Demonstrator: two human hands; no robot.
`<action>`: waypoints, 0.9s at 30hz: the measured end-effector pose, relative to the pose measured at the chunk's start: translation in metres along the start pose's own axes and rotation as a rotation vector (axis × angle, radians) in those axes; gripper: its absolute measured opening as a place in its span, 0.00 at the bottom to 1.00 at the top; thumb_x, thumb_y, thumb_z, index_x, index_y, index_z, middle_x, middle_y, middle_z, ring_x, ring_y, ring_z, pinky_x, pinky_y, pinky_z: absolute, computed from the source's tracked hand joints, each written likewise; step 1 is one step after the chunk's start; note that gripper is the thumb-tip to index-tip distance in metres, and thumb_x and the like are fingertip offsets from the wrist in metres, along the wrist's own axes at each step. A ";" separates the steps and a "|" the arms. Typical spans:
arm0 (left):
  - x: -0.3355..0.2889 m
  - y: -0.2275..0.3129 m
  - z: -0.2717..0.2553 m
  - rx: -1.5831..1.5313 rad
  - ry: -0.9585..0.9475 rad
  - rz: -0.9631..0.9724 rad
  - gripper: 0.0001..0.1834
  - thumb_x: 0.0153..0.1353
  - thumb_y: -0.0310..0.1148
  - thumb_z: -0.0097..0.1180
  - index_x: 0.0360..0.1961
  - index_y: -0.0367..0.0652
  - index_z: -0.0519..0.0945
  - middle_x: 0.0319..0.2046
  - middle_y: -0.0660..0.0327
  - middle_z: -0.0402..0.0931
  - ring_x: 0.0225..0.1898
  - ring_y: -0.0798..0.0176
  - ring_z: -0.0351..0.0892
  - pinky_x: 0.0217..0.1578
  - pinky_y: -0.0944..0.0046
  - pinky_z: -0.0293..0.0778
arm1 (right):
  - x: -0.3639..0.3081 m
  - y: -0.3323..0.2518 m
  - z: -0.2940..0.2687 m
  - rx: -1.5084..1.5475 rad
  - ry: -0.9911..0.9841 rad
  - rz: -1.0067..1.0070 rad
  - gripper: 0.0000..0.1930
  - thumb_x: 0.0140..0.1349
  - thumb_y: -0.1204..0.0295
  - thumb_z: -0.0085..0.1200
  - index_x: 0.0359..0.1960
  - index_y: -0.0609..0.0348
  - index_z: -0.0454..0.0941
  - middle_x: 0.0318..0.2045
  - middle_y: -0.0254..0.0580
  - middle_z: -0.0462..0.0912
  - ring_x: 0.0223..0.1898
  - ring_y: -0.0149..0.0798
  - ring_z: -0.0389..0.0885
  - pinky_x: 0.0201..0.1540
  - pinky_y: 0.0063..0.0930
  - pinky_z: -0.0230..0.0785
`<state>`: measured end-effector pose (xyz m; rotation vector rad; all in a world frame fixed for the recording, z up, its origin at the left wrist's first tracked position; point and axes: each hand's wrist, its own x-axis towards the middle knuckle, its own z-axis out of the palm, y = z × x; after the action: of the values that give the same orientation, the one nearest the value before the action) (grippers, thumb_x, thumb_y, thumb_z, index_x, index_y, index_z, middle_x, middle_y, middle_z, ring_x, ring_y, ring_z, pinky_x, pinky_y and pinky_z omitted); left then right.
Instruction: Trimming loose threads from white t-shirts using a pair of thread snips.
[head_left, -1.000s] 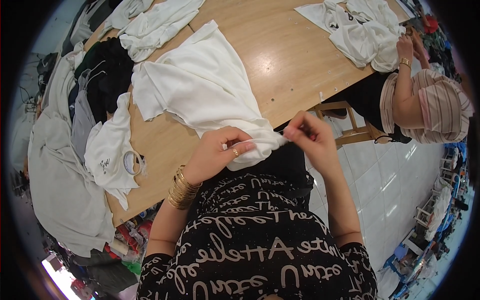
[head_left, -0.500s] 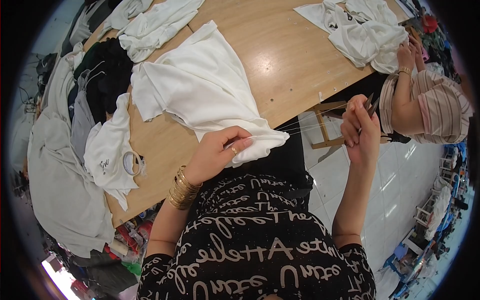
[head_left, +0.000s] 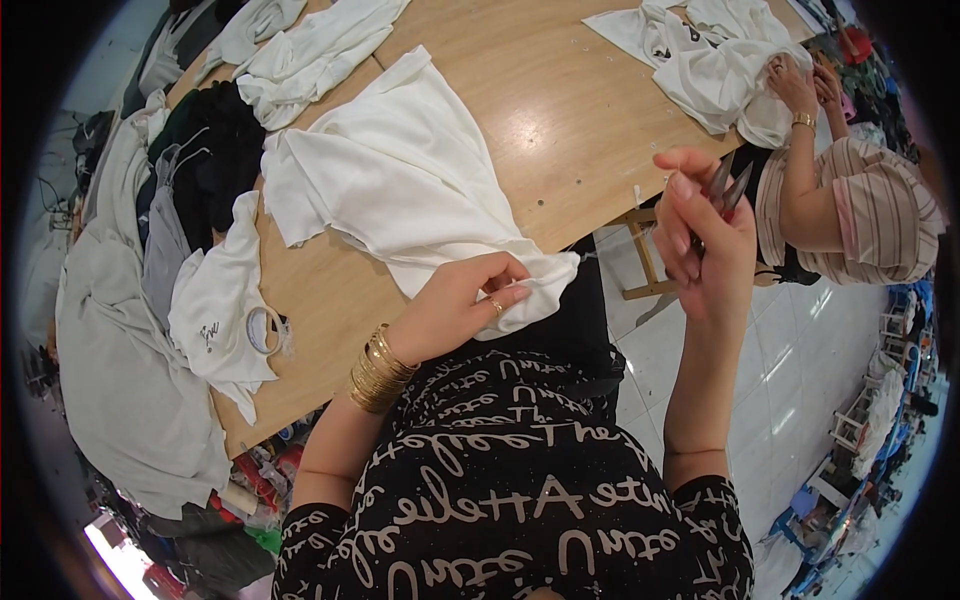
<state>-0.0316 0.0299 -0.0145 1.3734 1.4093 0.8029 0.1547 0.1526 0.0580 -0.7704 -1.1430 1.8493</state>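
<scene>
The left hand has its fingers pinching the near end of the white cloth, mostly spread on the tabletop. The right hand curls around parted snips, apart from the cloth.

Black fabric top with elbow-length sleeves bore pale looping lettering, fine specks. Left hand wore slim gold-coloured ring, stacked thin gold-coloured bangles behind it.

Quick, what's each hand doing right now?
Left hand: closed, pinching the edge of the white cloth.
Right hand: closed around small snips, blades pointing up, clear of the cloth.
</scene>
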 end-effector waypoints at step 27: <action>0.034 0.035 -0.008 0.120 0.150 0.052 0.11 0.58 0.34 0.51 0.31 0.34 0.77 0.27 0.60 0.80 0.26 0.66 0.78 0.30 0.73 0.72 | 0.025 -0.017 0.025 -0.580 -0.022 -0.298 0.07 0.58 0.73 0.49 0.33 0.64 0.75 0.12 0.29 0.69 0.14 0.18 0.63 0.16 0.13 0.50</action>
<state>-0.0237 0.0689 0.0141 1.4717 1.5644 0.8831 0.1278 0.1682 0.0812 -0.8357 -1.7381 1.2882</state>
